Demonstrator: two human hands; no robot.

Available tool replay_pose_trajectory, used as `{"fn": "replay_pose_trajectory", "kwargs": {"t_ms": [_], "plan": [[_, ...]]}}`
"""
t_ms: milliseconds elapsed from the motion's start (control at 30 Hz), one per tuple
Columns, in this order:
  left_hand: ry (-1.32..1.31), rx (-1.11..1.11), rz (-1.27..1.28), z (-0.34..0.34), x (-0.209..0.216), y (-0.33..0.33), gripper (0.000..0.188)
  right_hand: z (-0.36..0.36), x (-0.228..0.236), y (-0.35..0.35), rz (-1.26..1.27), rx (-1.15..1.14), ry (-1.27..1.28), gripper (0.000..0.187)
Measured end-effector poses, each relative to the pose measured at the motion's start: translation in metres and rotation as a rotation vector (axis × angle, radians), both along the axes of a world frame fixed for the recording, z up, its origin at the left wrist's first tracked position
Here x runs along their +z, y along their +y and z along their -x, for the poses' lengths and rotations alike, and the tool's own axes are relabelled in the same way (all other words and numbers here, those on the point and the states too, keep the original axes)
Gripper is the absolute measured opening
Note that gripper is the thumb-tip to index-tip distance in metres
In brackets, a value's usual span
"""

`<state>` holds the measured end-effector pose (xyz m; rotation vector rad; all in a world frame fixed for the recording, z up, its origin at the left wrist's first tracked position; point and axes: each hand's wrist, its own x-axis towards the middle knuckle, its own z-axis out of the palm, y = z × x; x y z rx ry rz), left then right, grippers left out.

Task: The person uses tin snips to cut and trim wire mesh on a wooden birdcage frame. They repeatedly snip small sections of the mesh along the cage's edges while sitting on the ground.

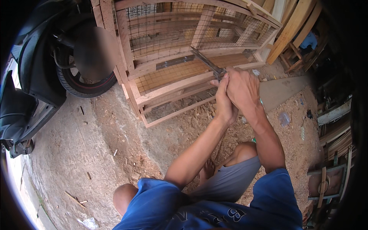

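Metal hand tool (207, 59), long, narrow and dull grey-brown, slants up and left from your hands across the front of the wooden cage (168, 91), nearer its right corner; you cannot tell whether its tip touches the wire mesh (157, 40). Your left hand (226, 102) and right hand (244, 86) press together, fingers clamped round its handle end, mostly hiding it.

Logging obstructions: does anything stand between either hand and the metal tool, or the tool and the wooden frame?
Nothing visible does. The left hand and right hand clasp the metal tool, which overlaps the wooden frame in view, contact unclear.
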<state>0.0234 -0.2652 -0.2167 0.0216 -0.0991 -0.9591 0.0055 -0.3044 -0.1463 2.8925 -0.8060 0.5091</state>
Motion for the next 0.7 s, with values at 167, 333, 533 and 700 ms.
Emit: {"fn": "replay_pose_trajectory", "kwargs": {"t_ms": [167, 333, 533, 700], "plan": [[0.037, 0.014, 0.003, -0.001, 0.003, 0.009, 0.032, -0.003, 0.006, 0.009, -0.079, -0.031, 0.034, 0.053], [0.097, -0.042, 0.015, -0.009, 0.002, 0.014, 0.039, -0.007, 0.005, 0.014, -0.218, -0.050, 0.044, 0.053], [0.083, -0.075, 0.066, -0.010, -0.003, 0.019, 0.042, -0.012, -0.004, 0.020, -0.060, -0.074, 0.062, 0.058], [0.115, -0.071, 0.067, -0.010, -0.006, 0.019, 0.038, -0.009, -0.001, 0.025, -0.092, -0.069, 0.063, 0.059]]}}
